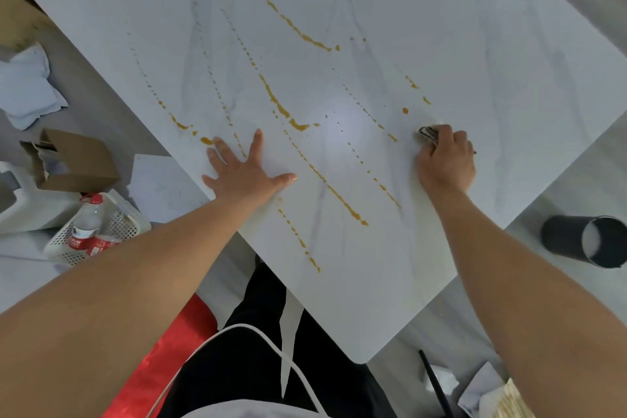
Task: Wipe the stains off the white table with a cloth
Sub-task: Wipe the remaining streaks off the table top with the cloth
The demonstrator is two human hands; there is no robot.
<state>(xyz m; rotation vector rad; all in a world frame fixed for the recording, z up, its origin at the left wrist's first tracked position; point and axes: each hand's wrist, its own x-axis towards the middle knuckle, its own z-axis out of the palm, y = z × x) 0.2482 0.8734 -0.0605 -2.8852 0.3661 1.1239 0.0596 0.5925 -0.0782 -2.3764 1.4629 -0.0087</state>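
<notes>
White marbled table (441,27) fills our head view, streaked with orange-brown stains (281,108). Our left hand (246,170) lies flat, fingers spread, beside them. Our right hand (446,159) curls around a bunched cloth (428,133), pressing it onto the tabletop near the right edge.

You have a white table (475,27) marked with orange-brown stains (281,108) in long dotted lines across its middle. The small patterned cloth (428,133) sits bunched on its right side.

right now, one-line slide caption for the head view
Right hand grips a bunched cloth on the white table streaked with orange-brown stains; left hand rests flat.
</notes>
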